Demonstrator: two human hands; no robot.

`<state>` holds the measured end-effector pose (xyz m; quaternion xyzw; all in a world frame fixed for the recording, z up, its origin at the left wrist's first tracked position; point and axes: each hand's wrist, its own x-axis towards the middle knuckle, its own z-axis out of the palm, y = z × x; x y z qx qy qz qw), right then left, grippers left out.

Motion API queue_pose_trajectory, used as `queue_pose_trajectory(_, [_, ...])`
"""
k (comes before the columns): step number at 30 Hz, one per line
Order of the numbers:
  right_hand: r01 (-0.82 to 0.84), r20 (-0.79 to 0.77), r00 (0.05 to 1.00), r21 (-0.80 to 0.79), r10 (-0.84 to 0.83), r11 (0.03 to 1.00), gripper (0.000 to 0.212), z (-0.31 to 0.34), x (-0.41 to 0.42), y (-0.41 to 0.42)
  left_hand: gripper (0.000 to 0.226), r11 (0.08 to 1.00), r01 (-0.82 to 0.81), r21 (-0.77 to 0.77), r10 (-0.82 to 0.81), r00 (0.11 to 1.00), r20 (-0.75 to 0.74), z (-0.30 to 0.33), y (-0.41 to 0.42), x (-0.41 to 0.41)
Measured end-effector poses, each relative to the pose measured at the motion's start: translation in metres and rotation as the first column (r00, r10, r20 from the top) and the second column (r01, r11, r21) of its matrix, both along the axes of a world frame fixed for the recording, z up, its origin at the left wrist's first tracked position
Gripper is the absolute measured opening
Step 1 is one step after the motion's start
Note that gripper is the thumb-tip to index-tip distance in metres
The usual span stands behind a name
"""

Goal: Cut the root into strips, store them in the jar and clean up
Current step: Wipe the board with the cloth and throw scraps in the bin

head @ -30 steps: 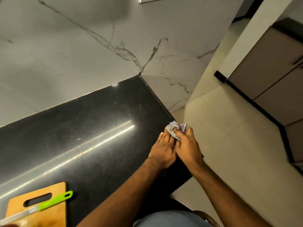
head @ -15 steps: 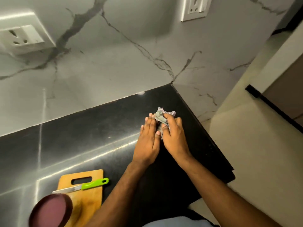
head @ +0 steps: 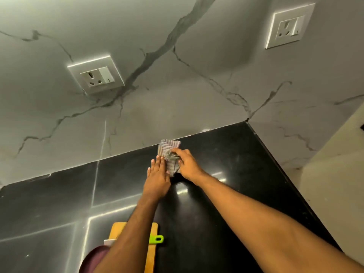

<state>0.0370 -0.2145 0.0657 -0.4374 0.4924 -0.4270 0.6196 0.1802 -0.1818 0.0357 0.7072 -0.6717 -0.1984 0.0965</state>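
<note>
- Head view: a crumpled striped cloth [head: 169, 157] lies on the black countertop [head: 226, 174], close to its back edge where it meets the marble wall [head: 177, 95], roughly midway along that edge and well left of the back right corner.
- The right hand [head: 188, 165] has its fingers curled over the cloth's right side and grips the bunched fabric.
- The left hand [head: 157, 175] lies flat, fingers straight and together, touching the cloth's left edge; it holds nothing.
- The cloth's longer side runs from the back edge toward the person, and it sits between the two hands, so the right hand is the one that can drag it.
- Judging by this, the cleaning step is in hand: the bare countertop open to a wipe lies mostly to the right and toward the front edge.
- Near the front edge, a wooden cutting board [head: 151, 251] shows partly under the left forearm, with the green handle of a knife [head: 156, 239] across it; the blade is hidden.
- A maroon round thing [head: 92, 259] sits at the board's left; I cannot tell what it is.
- No root or strips show.
- Two sockets [head: 96, 76] are set in the wall.
</note>
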Motion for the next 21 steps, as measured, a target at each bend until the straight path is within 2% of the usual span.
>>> queue_pose_trajectory(2, [0.015, 0.236, 0.969, 0.23, -0.071, 0.973, 0.03, -0.001, 0.008, -0.016, 0.06, 0.999, 0.014, 0.048, -0.014, 1.0, 0.016, -0.003, -0.016, 0.011])
queue_pose_trajectory(4, [0.057, 0.256, 0.956, 0.325, -0.146, 0.944, 0.032, -0.01, 0.015, -0.031, 0.058, 0.995, 0.027, 0.095, -0.03, 0.999, 0.029, -0.01, -0.03, 0.017])
queue_pose_trajectory(9, [0.109, 0.021, 0.993, 0.253, -0.118, 0.961, 0.039, -0.05, 0.021, -0.055, 0.059, 0.989, 0.083, 0.126, -0.093, 0.993, 0.075, -0.032, -0.062, 0.019])
queue_pose_trajectory(14, [0.16, -0.019, 0.987, 0.221, -0.16, 0.962, 0.036, -0.068, 0.009, -0.077, 0.059, 0.98, 0.169, 0.107, -0.183, 0.972, 0.149, -0.04, -0.088, 0.004])
queue_pose_trajectory(17, [0.237, -0.014, 0.971, 0.228, -0.24, 0.944, 0.03, -0.068, -0.006, -0.083, 0.059, 0.966, 0.235, 0.112, -0.251, 0.953, 0.172, -0.038, -0.099, -0.009])
queue_pose_trajectory(21, [0.315, 0.064, 0.938, 0.249, -0.34, 0.916, 0.022, -0.036, -0.041, -0.061, 0.059, 0.943, 0.318, 0.101, -0.328, 0.939, 0.101, -0.041, -0.105, -0.038])
